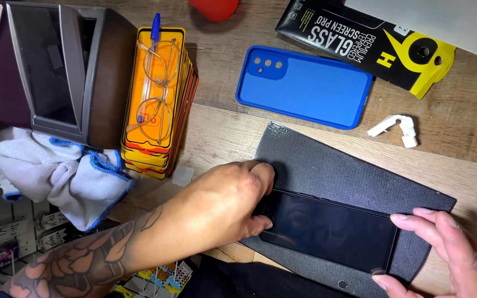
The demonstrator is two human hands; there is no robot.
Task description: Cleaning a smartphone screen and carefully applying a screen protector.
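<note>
A black smartphone point(332, 229) lies screen-up on a dark grey textured mat point(349, 171) at the near edge of the wooden counter. My left hand point(222, 207) grips the phone's left end, thumb and fingers wrapped over its corner. At the phone's right end, my right hand point(448, 251) holds the edge between a finger above and the thumb below. A blue phone case point(310, 88) rests face-down beyond the mat.
A black and yellow screen-protector box point(360, 41) lies at the back right. A stack of yellow-edged packets point(155, 143) carries glasses and a blue pen. Left of it stand a grey box point(67, 72) and a white cloth point(56, 171). A small white plastic piece point(396, 129) lies right.
</note>
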